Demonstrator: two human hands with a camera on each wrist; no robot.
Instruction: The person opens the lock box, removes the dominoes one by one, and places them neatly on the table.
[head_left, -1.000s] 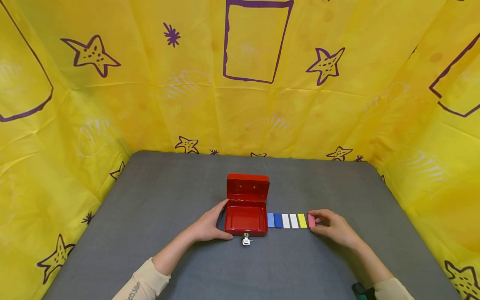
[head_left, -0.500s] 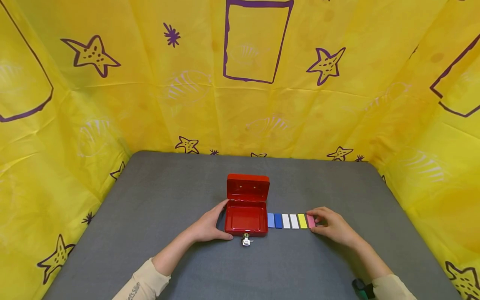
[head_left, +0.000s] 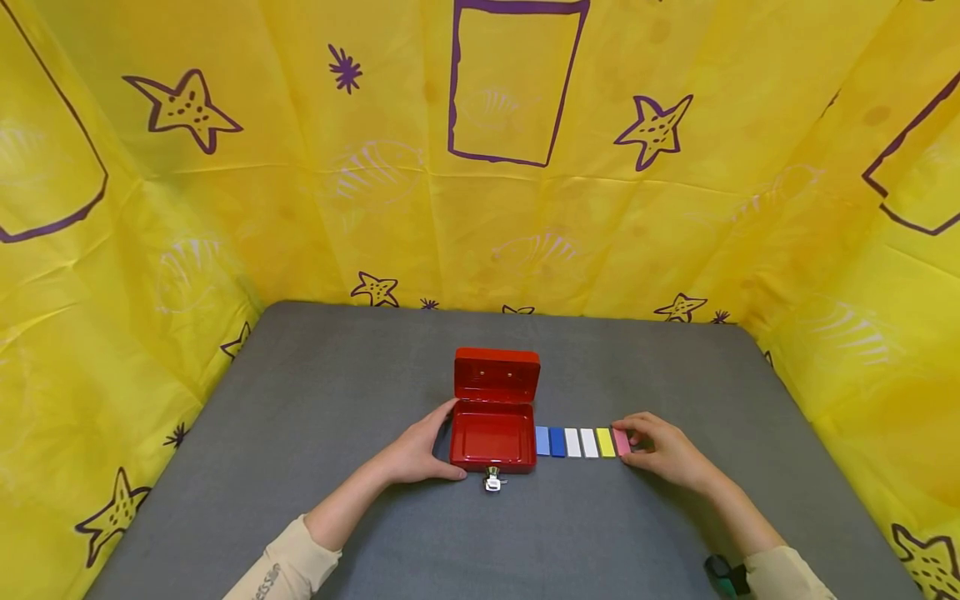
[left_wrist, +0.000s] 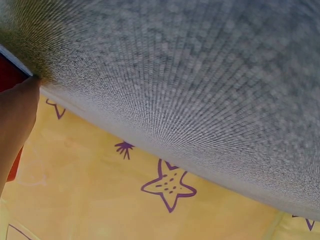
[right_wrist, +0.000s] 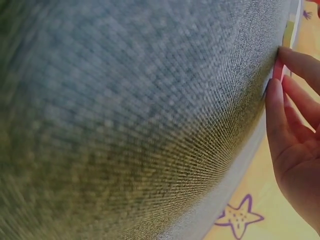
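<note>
A small red cash box (head_left: 493, 436) sits mid-table with its lid (head_left: 497, 373) raised and a key-like metal piece (head_left: 492, 480) at its front lock. My left hand (head_left: 417, 448) grips the box's left side, thumb at the front corner and fingers at the back one. To the right of the box runs a row of flat rectangular blocks: a light blue block (head_left: 542, 441), a dark blue block (head_left: 557, 442), two white blocks (head_left: 581, 442) and a yellow block (head_left: 605, 442). At the row's right end my right hand (head_left: 670, 452) pinches a pink block (head_left: 622, 442) between thumb and fingertips.
The grey tabletop (head_left: 360, 367) is enclosed at the back and sides by yellow cloth (head_left: 420, 217) printed with purple starfish. A dark strap (head_left: 726, 577) shows by the right sleeve (head_left: 787, 575).
The pink block has moved slightly left, up against the yellow block, with my right hand following. In the last half second nothing has shifted visibly. My left hand has stayed put.
</note>
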